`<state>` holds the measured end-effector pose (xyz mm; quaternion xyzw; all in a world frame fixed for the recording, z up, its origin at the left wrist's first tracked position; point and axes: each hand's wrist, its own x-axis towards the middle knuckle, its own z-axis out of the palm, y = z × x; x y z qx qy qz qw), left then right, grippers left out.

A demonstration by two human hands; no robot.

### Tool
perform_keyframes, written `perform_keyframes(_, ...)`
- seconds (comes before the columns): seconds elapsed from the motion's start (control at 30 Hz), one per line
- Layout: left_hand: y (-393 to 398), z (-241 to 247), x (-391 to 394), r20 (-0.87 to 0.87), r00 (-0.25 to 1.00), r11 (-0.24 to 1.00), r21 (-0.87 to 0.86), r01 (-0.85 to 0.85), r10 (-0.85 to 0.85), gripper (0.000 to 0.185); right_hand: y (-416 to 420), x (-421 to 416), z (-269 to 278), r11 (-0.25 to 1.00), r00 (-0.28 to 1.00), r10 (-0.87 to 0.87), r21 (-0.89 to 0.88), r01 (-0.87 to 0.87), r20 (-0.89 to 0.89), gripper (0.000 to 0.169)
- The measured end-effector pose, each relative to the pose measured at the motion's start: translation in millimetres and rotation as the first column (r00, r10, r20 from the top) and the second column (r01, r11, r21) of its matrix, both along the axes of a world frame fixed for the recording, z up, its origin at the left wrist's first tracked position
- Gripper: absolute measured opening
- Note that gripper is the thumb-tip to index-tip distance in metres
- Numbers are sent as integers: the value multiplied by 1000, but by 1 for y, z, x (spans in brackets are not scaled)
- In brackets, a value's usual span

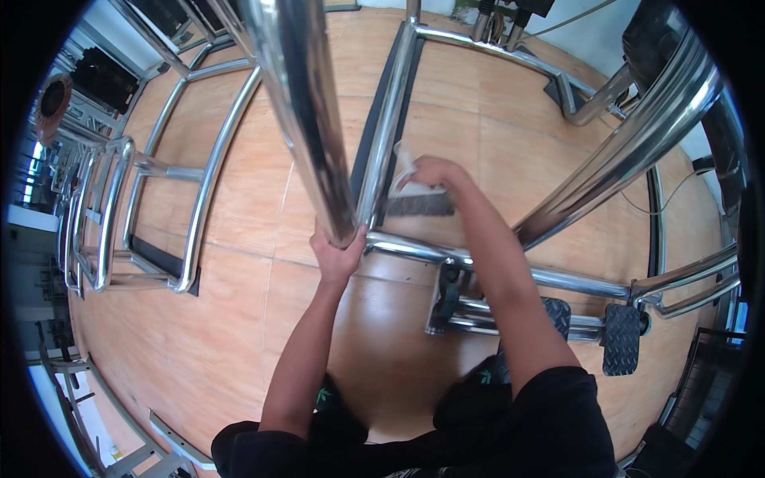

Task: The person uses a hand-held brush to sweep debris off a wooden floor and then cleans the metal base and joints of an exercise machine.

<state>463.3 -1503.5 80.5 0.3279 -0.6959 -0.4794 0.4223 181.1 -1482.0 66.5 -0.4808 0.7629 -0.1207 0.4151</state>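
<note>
My left hand (336, 256) grips the lower end of a thick chrome post (308, 119), with the thumb on its right side. The post meets the chrome floor frame (388, 119) of a gym machine there. My right hand (435, 171) is closed around the pale handle of a hand brush (421, 205). Its dark bristles point toward me, low over the tiled floor (496, 155) or on it; I cannot tell which. The brush lies just right of the frame's long bar, beyond the cross bar (412, 246).
Textured black foot pedals (621, 339) sit at the right by the cross bar. A slanted chrome tube (621, 143) rises on the right. Another chrome frame (206, 173) stands to the left. A thin cable (663, 206) hangs at the right.
</note>
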Motion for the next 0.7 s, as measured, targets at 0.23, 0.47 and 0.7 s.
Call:
perform_keyframes(0.23,8,21,-2,-2,1000,998,-62,-13,13,42,48,26,-50,823,905,-401,-489,289,-139,32)
perform_keyframes(0.47,7,20,2,-2,1000,999,-41,-25,25,40,43,20,-30,859,924,-380,-390,332,-50,33)
perform_keyframes(0.7,11,20,-1,-24,999,999,-23,-40,39,40,67,12,-79,752,782,-504,-259,606,367,32)
